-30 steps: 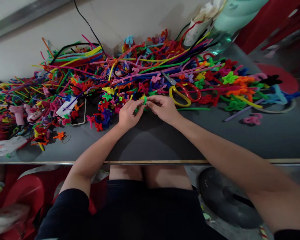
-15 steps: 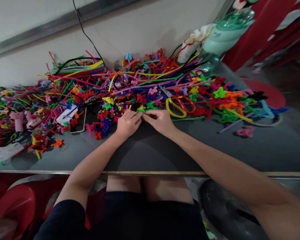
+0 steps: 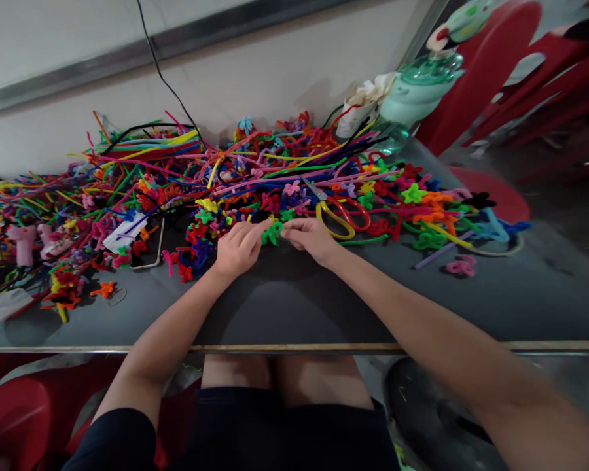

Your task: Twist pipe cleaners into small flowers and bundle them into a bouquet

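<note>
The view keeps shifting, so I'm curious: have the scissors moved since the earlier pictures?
No. Against the table's front edge and the green strip beside them, the scissors lie where they did; the view shifted.

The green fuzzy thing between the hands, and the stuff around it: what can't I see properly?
In the head view:
- Green fuzzy thing: twists too small to follow; fingers may cover part.
- Left hand: palm hidden by its own back.
- White bag: cut off by the left edge.
- White card: any writing is too small.
</note>
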{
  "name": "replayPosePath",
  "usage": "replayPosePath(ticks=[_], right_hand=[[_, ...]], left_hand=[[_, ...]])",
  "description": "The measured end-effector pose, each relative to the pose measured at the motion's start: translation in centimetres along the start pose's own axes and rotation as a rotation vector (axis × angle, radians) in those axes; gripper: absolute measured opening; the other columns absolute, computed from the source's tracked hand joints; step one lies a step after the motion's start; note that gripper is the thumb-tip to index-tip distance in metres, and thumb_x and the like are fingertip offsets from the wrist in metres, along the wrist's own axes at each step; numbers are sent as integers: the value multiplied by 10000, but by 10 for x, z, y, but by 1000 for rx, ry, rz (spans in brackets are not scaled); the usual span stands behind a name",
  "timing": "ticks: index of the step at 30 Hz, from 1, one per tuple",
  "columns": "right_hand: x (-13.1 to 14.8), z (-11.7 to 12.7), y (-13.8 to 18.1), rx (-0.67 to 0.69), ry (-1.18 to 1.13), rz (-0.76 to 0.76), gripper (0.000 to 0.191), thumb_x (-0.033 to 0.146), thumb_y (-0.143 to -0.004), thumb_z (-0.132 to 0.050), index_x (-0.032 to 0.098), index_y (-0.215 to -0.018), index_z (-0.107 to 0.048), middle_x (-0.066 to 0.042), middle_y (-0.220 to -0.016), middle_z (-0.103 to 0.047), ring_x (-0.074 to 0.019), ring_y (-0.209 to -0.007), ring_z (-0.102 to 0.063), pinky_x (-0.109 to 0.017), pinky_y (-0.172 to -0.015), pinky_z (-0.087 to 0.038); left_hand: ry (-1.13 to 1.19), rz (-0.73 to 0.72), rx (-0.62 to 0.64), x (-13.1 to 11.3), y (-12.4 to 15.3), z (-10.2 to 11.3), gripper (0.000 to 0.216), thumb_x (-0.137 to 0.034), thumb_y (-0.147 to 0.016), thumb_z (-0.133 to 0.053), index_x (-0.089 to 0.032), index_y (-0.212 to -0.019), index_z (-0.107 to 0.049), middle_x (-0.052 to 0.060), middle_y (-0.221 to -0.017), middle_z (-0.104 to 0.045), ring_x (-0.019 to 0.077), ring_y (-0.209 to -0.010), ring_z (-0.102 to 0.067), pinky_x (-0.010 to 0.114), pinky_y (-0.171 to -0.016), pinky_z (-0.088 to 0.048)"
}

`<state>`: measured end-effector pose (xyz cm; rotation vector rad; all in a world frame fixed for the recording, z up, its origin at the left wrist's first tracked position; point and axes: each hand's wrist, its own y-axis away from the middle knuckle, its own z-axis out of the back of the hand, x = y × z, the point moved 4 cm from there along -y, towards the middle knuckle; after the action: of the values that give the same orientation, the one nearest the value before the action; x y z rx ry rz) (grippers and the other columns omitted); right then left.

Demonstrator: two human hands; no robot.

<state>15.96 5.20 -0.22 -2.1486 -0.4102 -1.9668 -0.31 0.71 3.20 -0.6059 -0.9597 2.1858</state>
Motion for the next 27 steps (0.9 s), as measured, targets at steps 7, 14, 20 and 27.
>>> replayPosePath(ticks=[7, 14, 20, 27], right_hand=[[6, -6, 7, 356, 72, -98, 168, 305, -671, -662, 161, -610, -599, 103, -361, -350, -23, -349, -220, -213, -390, -111], [10, -6, 8, 415, 186, -54, 129, 284, -636, -665, 156, -638, -681, 57, -459, -495, -36, -409, -313, -207, -407, -203], [17, -6, 14, 154, 479, 201, 110, 256, -609, -626, 164, -590, -685, 12, -523, -592, -94, -500, -478, -235, -501, -342], [25, -2, 20, -117, 595, 322, 148, 284, -670, -641, 155, -628, -700, -11, -531, -590, -108, -495, -484, -262, -511, -340]], left_hand=[[-54, -209, 212, 6, 0, 4, 292, -209, -950, -463, -230, -1196, -619, 64, -1035, -716, 166, -1016, -652, 300, -857, -556], [-13, -304, 328, -7, -11, 9, 208, -188, -941, -469, -251, -989, -661, 42, -992, -716, 145, -962, -660, 254, -765, -534], [39, -103, 350, -10, -14, -2, 190, -201, -867, -508, -188, -744, -652, 44, -716, -676, 152, -726, -618, 248, -621, -467], [330, 458, 280, 10, -8, -14, 279, -293, -897, -504, -162, -721, -677, 19, -654, -678, 107, -578, -587, 213, -529, -443]])
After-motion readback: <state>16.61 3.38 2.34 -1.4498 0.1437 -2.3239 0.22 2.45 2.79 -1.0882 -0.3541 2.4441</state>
